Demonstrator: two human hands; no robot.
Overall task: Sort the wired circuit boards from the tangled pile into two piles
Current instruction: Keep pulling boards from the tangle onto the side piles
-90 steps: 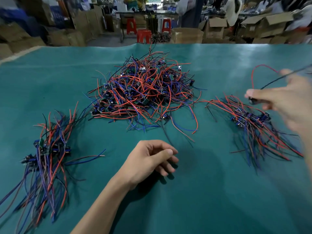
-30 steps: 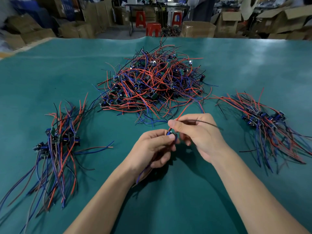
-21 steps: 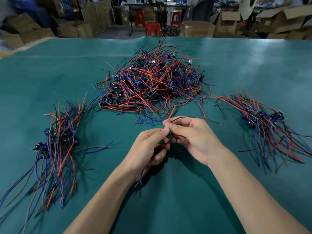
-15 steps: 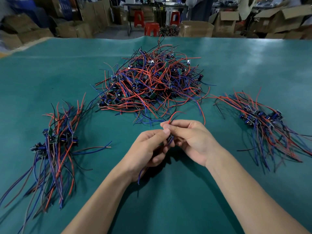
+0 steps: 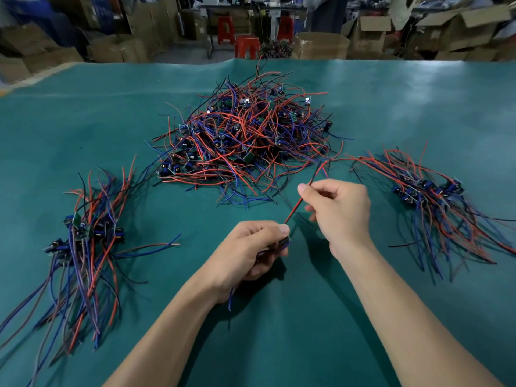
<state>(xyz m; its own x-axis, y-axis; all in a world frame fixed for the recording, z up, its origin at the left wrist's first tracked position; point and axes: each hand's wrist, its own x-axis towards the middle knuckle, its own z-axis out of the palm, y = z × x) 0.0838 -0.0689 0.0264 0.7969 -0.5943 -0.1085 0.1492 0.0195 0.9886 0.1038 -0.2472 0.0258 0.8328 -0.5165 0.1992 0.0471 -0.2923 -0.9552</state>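
One wired board (image 5: 284,241) is gripped in the left hand (image 5: 245,252) while its red wire (image 5: 298,203) is pinched and drawn straight by the right hand (image 5: 339,210), apparently freed from the tangled pile (image 5: 245,135) and awaiting placement on the left pile (image 5: 83,233) or the right pile (image 5: 430,196).

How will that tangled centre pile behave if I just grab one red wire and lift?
Probably not cleanly: the tangled pile has wires looped over each other, so neighbours likely drag along. The wires look thin and floppy, sagging wherever they lie. The boards seem small and light, so a clump may rise with it.
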